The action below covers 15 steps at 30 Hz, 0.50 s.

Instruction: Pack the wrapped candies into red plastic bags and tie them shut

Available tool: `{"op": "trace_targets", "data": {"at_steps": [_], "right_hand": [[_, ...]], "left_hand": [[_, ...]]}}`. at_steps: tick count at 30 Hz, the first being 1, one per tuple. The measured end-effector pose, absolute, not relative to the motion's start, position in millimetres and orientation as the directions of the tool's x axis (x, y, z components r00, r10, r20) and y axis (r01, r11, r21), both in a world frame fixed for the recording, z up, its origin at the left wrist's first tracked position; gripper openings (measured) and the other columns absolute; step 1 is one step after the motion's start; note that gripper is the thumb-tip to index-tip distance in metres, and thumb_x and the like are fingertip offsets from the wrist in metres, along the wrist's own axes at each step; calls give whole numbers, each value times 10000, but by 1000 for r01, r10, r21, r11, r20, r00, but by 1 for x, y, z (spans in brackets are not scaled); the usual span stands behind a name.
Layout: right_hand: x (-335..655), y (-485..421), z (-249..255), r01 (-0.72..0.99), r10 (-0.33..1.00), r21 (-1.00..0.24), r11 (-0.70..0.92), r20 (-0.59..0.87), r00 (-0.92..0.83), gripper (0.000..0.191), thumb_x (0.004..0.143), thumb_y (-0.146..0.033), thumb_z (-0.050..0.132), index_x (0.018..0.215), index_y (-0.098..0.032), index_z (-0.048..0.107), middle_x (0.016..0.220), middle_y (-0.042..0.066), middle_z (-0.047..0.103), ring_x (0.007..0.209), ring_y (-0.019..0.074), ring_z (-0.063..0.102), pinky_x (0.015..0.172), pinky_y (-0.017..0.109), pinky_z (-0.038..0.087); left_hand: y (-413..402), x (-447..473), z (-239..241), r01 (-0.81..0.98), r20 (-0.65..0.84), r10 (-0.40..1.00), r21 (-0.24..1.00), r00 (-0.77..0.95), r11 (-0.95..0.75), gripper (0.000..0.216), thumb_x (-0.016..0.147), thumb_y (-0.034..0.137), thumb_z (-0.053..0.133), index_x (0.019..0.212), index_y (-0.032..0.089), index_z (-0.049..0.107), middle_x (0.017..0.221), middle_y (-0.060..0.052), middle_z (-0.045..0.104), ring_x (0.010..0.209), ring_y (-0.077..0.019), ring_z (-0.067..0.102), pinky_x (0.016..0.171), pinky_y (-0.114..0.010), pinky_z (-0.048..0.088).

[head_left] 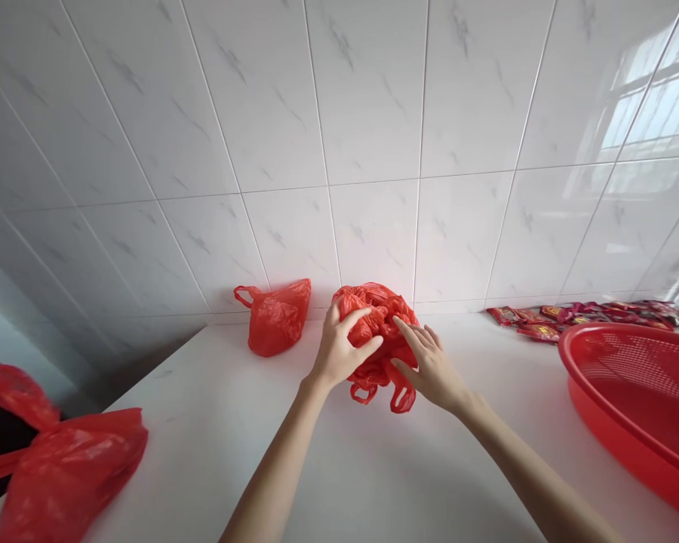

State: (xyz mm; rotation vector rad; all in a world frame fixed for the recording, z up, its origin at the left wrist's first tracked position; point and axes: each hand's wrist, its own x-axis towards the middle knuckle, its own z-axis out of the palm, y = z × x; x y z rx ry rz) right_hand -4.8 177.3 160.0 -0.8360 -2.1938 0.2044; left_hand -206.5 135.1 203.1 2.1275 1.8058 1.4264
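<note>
My left hand (339,348) cupped the red bag (380,332), fingers curled onto its crumpled top. My right hand (430,368) lay flat against its right side, fingers extended and loosely together — touching, gripping nothing. The bag sat on the white counter (215,422), near the tiled wall (373,151). I judged it thin, soft and slippery — light, easily torn; the loop handles hanging at its front offered the surest hold. A second bag (276,317) stood left of it, a third (62,467) at the counter's near edge. A red basket (634,400) and packets (543,315) lay to the right.
</note>
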Motion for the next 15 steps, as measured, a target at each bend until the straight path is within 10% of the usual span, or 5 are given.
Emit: {"op": "trace_targets", "data": {"at_steps": [7, 11, 15], "right_hand": [[1, 189, 160, 475, 749, -586, 657, 583, -316, 169, 883, -274, 533, 834, -247, 693, 761, 55, 705, 820, 264, 623, 884, 481, 499], [13, 194, 176, 78, 892, -889, 450, 444, -88, 275, 853, -475, 579, 787, -216, 638, 750, 53, 692, 743, 230, 635, 740, 390, 533], [32, 203, 185, -216, 948, -930, 297, 314, -46, 347, 787, -566, 652, 799, -220, 631, 750, 32, 681, 719, 204, 646, 717, 358, 555]], "left_hand": [[146, -215, 189, 885, 461, 887, 427, -37, -185, 516, 829, 275, 679, 1338, 234, 609, 1423, -172, 480, 1380, -388, 442, 1106, -565, 406], [152, -225, 183, 898, 469, 877, 422, -101, -122, 515, 812, 198, 661, 1324, 234, 616, 1387, -172, 512, 1339, -388, 495, 1085, -562, 432], [155, -226, 175, 897, 491, 864, 424, -112, -124, 520, 811, 171, 666, 1324, 233, 609, 1501, -190, 413, 1410, -409, 418, 1092, -594, 417]]}}
